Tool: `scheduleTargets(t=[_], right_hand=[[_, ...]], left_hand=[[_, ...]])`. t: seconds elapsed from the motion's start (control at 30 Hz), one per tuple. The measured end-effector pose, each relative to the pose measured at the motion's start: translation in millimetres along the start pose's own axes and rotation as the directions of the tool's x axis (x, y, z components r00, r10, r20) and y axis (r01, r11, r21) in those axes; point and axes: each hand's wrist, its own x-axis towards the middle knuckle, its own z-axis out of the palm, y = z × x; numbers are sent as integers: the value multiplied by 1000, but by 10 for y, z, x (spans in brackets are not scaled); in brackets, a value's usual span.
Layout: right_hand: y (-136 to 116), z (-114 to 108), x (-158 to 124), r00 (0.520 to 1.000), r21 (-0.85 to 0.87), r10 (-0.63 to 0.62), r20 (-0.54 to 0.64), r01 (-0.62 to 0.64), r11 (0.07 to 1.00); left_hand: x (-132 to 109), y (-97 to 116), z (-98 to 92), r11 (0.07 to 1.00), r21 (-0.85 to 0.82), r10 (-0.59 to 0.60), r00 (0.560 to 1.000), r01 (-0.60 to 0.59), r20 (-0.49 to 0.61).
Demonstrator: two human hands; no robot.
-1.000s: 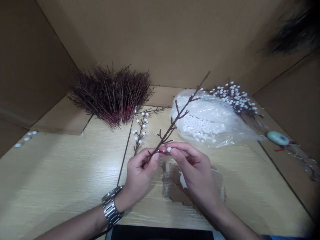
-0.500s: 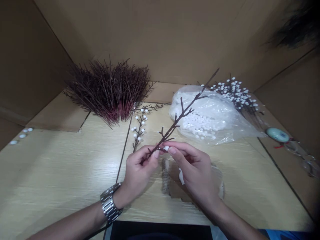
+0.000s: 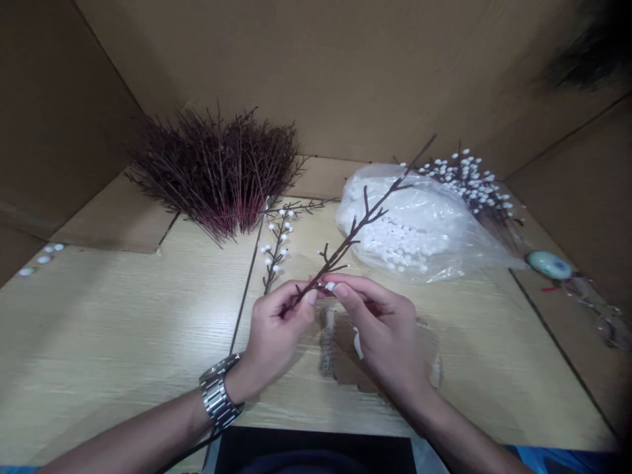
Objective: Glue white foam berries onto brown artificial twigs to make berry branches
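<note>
My left hand (image 3: 276,329), a steel watch on its wrist, pinches the lower end of a dark brown branch (image 3: 363,220) that slants up to the right. My right hand (image 3: 382,326) pinches a small white bead (image 3: 329,286) against a twig of that branch, close to my left fingertips. One white bead sits on a twig tip a little higher. A clear plastic bag of white beads (image 3: 419,230) lies just behind my hands.
A pile of bare dark red branches (image 3: 222,171) lies at the back left. A branch with white beads (image 3: 277,247) rests on the wooden table (image 3: 123,329). Finished beaded branches (image 3: 469,181) lie at the back right. Cardboard walls enclose the table. A pale green object (image 3: 549,264) sits at right.
Both hands hold the same pinch; the branch has tilted slightly and its tip has shifted a little to the right. The view has drifted slightly.
</note>
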Motion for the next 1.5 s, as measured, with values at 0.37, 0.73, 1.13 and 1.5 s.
scheduleTargets(t=[0.37,0.73,1.13,1.5], right_hand=[[28,9,-5,1000,-14,-28,-10,28,1000],[73,3,-21,1000,-1,-15,-14,15,1000],[49,-8,-36,999,14,-7,32,7,1000],[33,-47,-6,995,54,29,95,-34,998]], left_hand=[[-19,-30,-4,1000,-14,7,999,-6,36],[-29,-51,-9,1000,-30,-7,999,9,51],[-37,-39,6,998,-48,-42,994,47,96],[-41,-35,23,982,-172,-63,991,83,120]])
